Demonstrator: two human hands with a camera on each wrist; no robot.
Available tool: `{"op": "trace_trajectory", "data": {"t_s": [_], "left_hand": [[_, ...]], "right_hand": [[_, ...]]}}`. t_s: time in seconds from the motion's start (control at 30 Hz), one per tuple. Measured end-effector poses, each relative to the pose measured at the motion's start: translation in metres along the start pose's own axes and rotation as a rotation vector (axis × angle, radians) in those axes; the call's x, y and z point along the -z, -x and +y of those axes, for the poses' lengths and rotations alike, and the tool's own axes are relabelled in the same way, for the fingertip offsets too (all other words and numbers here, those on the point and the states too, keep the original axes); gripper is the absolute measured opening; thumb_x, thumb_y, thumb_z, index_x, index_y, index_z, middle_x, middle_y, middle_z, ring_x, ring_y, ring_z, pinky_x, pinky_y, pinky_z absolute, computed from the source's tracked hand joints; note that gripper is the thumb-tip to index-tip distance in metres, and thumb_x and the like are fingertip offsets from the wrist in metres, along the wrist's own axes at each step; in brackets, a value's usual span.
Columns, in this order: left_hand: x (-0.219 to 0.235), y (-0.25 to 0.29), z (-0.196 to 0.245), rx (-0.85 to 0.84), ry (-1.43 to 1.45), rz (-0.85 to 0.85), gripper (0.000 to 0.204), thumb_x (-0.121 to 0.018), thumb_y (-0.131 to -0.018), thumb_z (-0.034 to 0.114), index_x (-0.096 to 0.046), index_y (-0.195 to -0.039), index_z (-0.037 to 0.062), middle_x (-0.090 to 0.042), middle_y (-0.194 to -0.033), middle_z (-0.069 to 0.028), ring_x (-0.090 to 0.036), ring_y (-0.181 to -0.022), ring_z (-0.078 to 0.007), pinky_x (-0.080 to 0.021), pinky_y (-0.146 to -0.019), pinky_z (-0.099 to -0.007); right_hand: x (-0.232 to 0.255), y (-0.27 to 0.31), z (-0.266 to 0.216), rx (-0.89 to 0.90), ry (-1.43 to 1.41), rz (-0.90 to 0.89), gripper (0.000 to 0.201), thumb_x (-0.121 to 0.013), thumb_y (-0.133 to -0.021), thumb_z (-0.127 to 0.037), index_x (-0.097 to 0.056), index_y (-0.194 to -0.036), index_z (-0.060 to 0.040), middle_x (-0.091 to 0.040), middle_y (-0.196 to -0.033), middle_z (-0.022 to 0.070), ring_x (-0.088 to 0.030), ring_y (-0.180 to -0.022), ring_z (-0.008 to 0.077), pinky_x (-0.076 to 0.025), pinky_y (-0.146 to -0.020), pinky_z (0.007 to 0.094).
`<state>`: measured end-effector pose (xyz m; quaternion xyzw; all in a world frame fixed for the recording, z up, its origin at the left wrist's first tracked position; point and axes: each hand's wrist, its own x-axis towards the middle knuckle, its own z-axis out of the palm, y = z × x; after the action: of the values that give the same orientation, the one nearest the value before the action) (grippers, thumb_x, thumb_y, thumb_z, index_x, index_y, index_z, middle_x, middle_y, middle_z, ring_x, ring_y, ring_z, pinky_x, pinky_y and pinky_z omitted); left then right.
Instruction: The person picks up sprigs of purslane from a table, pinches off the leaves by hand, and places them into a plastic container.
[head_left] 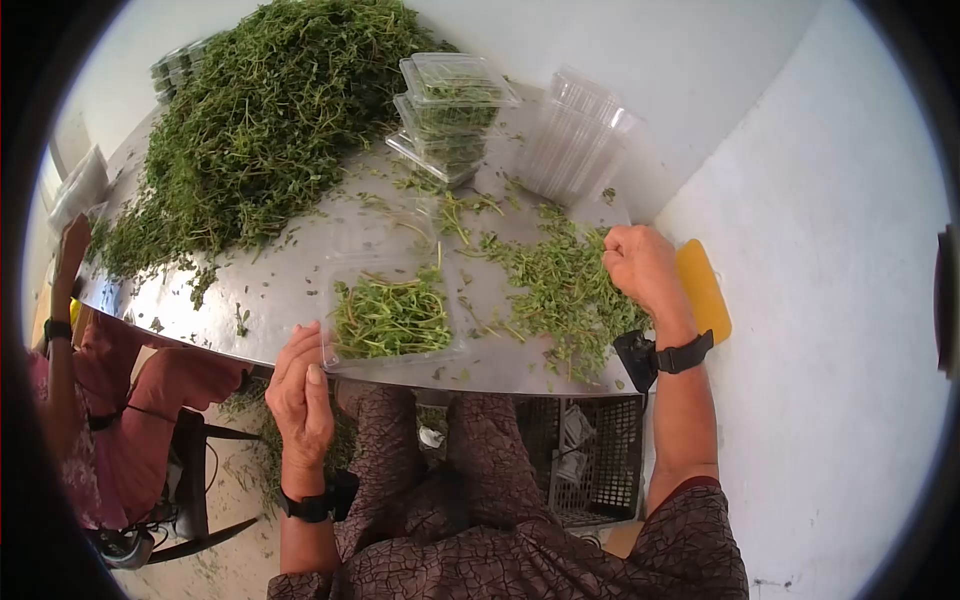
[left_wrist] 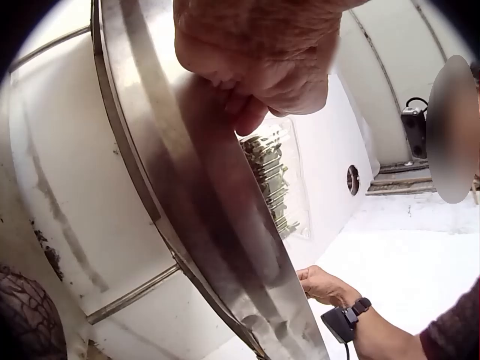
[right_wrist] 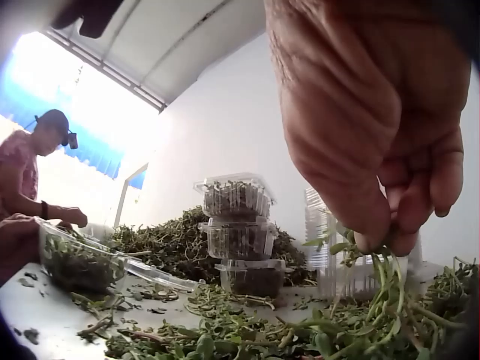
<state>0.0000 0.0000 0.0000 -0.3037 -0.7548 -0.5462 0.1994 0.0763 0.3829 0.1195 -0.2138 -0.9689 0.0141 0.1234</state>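
An open clear plastic box full of green sprigs sits near the table's front edge. At its left front corner is my left hand, fingers touching the box's side. To the right lies a loose spread of sprigs, and my right hand is over its right part. In the right wrist view, the thumb and fingertips of my right hand pinch a few green stems. The left wrist view shows my left hand close up beside the box, its fingertips partly hidden.
A large heap of greens covers the back left. Filled lidded boxes are stacked at the back, beside nested empty boxes. A yellow board stands by the right wall. Another person sits at the left.
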Motion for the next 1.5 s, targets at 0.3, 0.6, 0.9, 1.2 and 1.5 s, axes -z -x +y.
{"op": "trace_trajectory", "data": {"t_s": [0.3,0.6,0.9,1.2,1.5], "left_hand": [[-0.005,0.0,0.001,-0.013,0.001,0.013,0.031,-0.044,-0.098,0.015,-0.064,-0.095,-0.0075,-0.067,-0.108,-0.0194,-0.061,-0.115,-0.0359,-0.039,-0.109,-0.052],[-0.005,-0.001,0.004,-0.026,-0.028,-0.003,0.03,-0.045,-0.098,0.015,-0.065,-0.101,-0.0082,-0.067,-0.107,-0.0195,-0.061,-0.115,-0.0362,-0.039,-0.109,-0.052],[0.0,0.001,0.0,-0.013,-0.048,-0.038,0.037,-0.042,-0.101,0.02,-0.065,-0.105,-0.0085,-0.067,-0.112,-0.0195,-0.059,-0.117,-0.0337,-0.036,-0.112,-0.0485],[0.001,0.001,0.004,-0.011,-0.064,-0.045,0.037,-0.043,-0.101,0.022,-0.065,-0.106,-0.008,-0.067,-0.114,-0.02,-0.059,-0.118,-0.0348,-0.038,-0.11,-0.0463],[0.0,0.0,0.003,-0.028,-0.051,-0.006,0.026,-0.049,-0.096,0.013,-0.066,-0.098,-0.0075,-0.067,-0.105,-0.019,-0.061,-0.114,-0.0368,-0.041,-0.107,-0.0519]], "right_hand": [[0.011,0.013,-0.007,-0.022,-0.426,0.199,0.007,-0.065,-0.079,-0.007,-0.062,-0.081,-0.0018,-0.062,-0.068,0.0154,-0.062,-0.064,0.0317,-0.048,-0.062,0.0395],[0.006,0.023,-0.015,-0.123,-0.854,0.033,0.008,-0.063,-0.081,-0.006,-0.061,-0.086,-0.0006,-0.061,-0.067,0.0138,-0.061,-0.062,0.0284,-0.048,-0.063,0.0381],[-0.015,0.027,-0.007,0.069,-0.237,0.031,0.019,-0.071,-0.081,-0.017,-0.065,-0.088,-0.0002,-0.065,-0.071,0.021,-0.066,-0.074,0.0392,-0.051,-0.069,0.0476],[-0.023,0.03,-0.021,0.035,-0.01,-0.105,0.04,-0.076,-0.077,-0.028,-0.069,-0.103,0.0015,-0.065,-0.071,0.0186,-0.066,-0.072,0.0359,-0.05,-0.067,0.0455],[-0.043,0.03,-0.014,0.221,-0.063,0.136,0.015,-0.067,-0.071,-0.011,-0.056,-0.067,-0.0014,-0.056,-0.062,0.0195,-0.061,-0.064,0.0403,-0.048,-0.06,0.0489]]}}
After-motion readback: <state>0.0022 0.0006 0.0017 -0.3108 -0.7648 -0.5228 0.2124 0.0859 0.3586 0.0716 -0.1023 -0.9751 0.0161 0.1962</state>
